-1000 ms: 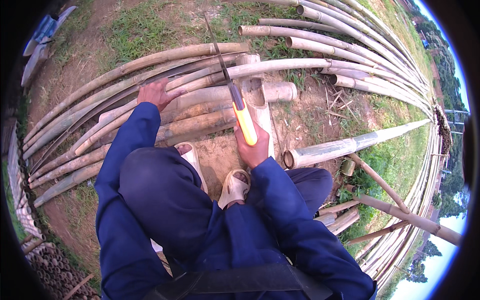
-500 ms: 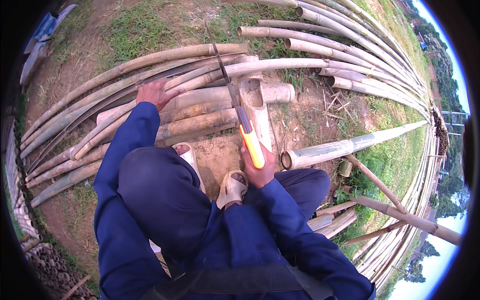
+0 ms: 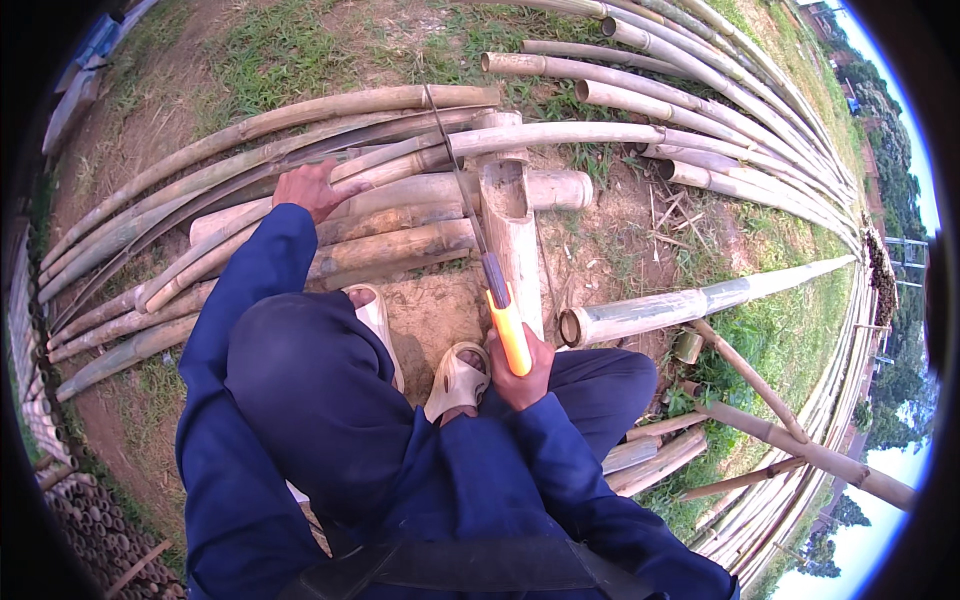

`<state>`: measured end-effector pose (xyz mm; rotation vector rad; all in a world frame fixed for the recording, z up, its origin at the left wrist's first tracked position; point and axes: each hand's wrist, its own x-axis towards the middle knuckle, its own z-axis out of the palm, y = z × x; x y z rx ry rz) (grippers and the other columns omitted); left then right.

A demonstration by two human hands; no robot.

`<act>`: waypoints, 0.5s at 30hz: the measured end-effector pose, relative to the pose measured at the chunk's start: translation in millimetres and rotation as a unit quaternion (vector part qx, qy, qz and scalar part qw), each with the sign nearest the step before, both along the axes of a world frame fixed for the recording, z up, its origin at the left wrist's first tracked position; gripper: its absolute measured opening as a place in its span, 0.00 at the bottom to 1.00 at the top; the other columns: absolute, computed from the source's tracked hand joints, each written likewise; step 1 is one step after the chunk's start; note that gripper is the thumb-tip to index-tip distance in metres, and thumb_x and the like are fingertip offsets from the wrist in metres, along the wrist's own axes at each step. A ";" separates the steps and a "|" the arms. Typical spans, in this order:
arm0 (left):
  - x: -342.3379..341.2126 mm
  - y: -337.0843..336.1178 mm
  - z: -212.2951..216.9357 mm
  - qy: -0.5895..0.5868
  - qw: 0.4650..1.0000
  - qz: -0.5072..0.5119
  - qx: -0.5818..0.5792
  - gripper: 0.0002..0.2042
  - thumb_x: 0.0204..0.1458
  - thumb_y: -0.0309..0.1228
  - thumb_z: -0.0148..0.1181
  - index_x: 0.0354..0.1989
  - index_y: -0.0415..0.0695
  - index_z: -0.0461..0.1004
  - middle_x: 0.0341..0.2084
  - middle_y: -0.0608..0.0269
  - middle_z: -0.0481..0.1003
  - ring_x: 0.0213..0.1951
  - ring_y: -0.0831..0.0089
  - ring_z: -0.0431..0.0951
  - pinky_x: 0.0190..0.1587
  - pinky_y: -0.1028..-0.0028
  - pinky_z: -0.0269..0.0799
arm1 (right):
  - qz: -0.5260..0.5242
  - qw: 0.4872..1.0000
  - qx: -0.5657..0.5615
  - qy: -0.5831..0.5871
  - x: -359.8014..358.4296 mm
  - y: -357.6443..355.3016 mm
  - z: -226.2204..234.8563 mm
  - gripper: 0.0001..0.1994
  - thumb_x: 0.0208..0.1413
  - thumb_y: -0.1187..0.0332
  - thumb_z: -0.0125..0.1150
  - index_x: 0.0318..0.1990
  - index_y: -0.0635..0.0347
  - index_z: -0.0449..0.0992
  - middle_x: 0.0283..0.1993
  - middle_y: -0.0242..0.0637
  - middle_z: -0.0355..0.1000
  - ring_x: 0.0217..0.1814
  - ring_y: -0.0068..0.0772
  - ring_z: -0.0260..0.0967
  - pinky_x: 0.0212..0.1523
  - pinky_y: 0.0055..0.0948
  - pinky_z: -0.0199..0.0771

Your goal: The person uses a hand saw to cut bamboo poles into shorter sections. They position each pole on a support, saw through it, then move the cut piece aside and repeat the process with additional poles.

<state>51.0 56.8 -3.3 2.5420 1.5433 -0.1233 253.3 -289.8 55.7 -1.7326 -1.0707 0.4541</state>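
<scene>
My right hand (image 3: 527, 368) is closed round the yellow-orange handle of a hand saw (image 3: 510, 335). Its long, thin blade reaches away from me and lies across a slim bamboo pole (image 3: 560, 134). Left of the blade, my left hand (image 3: 308, 190) grips that pole from above, the thumb lying along it. The pole rests over a thick bamboo piece (image 3: 562, 190) that lies crosswise. Beside the blade, an upright-slanting bamboo piece with a scooped-out notch (image 3: 508, 190) runs toward me.
Several bamboo lengths (image 3: 400, 245) lie at the left, near my sandalled feet (image 3: 458, 382). Long poles (image 3: 640, 90) stretch off to the far right. A thick pole (image 3: 640, 318) ends beside my right knee, and a bamboo frame (image 3: 800, 455) stands at the right.
The saw has been drawn back toward me, its handle and my right hand now lower. My left hand keeps its place on the pole.
</scene>
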 end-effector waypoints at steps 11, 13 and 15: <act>-47.1 -15.2 -13.8 0.010 1.000 -0.001 -0.024 0.43 0.49 0.78 0.49 0.50 0.46 0.76 0.36 0.45 0.83 0.43 0.48 0.84 0.47 0.53 0.78 | 0.014 1.000 -0.019 0.016 8.6 39.5 10.7 0.04 0.56 0.75 0.67 0.35 0.65 0.78 0.22 0.41 0.73 0.21 0.34 0.74 0.26 0.32 0.72; -47.7 -22.3 -23.4 0.003 0.999 -0.035 -0.006 0.40 0.53 0.75 0.49 0.51 0.46 0.76 0.37 0.45 0.83 0.42 0.48 0.83 0.45 0.53 0.78 | 0.002 1.000 0.012 0.022 4.7 27.6 15.7 0.04 0.58 0.75 0.67 0.37 0.66 0.78 0.21 0.37 0.72 0.20 0.30 0.72 0.25 0.31 0.71; -52.7 -25.6 -23.9 0.017 0.999 -0.026 -0.034 0.40 0.55 0.72 0.50 0.55 0.46 0.76 0.41 0.45 0.82 0.46 0.49 0.83 0.47 0.53 0.77 | -0.013 1.000 0.009 0.005 3.8 23.8 28.6 0.05 0.58 0.74 0.67 0.38 0.66 0.78 0.21 0.37 0.72 0.20 0.29 0.72 0.25 0.31 0.71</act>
